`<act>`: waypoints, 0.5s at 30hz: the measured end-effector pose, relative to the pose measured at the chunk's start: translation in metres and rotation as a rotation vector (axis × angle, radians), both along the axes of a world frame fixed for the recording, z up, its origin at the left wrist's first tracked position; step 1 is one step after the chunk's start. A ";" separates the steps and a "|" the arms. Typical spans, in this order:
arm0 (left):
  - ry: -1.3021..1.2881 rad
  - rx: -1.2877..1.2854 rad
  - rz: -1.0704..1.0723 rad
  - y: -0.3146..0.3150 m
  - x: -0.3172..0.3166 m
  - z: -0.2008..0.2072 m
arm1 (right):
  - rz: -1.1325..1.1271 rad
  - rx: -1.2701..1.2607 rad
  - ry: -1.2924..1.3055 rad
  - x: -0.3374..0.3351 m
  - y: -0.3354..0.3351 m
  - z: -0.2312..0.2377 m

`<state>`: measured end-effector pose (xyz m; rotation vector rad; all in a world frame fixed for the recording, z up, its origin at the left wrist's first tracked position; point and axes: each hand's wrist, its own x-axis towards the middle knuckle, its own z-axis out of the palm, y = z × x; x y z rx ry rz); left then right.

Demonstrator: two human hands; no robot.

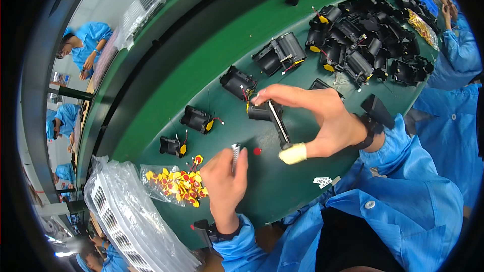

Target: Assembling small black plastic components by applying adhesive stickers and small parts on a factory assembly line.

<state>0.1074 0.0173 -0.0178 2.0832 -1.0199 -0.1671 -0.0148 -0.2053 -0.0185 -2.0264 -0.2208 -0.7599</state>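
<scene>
My right hand (327, 121) pinches a slim black part with a shiny edge (279, 123) between the forefinger and a thumb wearing a pale yellow finger cot (293, 154). To its left, my left hand (222, 176) is closed on a small silvery ridged piece (235, 154) whose lower part the fingers hide. Beyond the right fingertips stands a black plastic housing (237, 81) with red and yellow wires. Another black housing (259, 112) lies partly behind the held part. A small red dot (257, 151) shows on the green tabletop between my hands.
A bag of yellow and red pieces (176, 184) lies left of my left hand, near plastic-wrapped white trays (121, 216). Single housings (197, 119) are spread along the table. A large heap of black housings (368, 35) fills the far right. Co-workers in blue (456, 45) sit nearby.
</scene>
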 end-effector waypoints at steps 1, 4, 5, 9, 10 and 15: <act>-0.160 0.154 -0.060 -0.006 -0.001 -0.008 | 0.145 0.218 0.041 0.000 -0.001 -0.001; -0.313 0.334 -0.110 -0.013 -0.001 -0.022 | 0.372 0.561 0.071 0.003 0.001 -0.009; -0.316 0.308 -0.078 -0.013 -0.002 -0.022 | 0.439 0.618 0.146 0.002 0.000 -0.010; 0.008 0.011 0.015 -0.012 -0.013 -0.011 | 0.541 0.750 0.222 0.003 0.009 -0.009; 0.296 -0.233 0.021 -0.011 -0.017 -0.010 | 0.550 0.765 0.203 0.004 0.013 -0.008; 0.901 -0.476 -0.256 -0.024 -0.037 -0.012 | 0.449 0.466 0.211 0.002 0.020 -0.011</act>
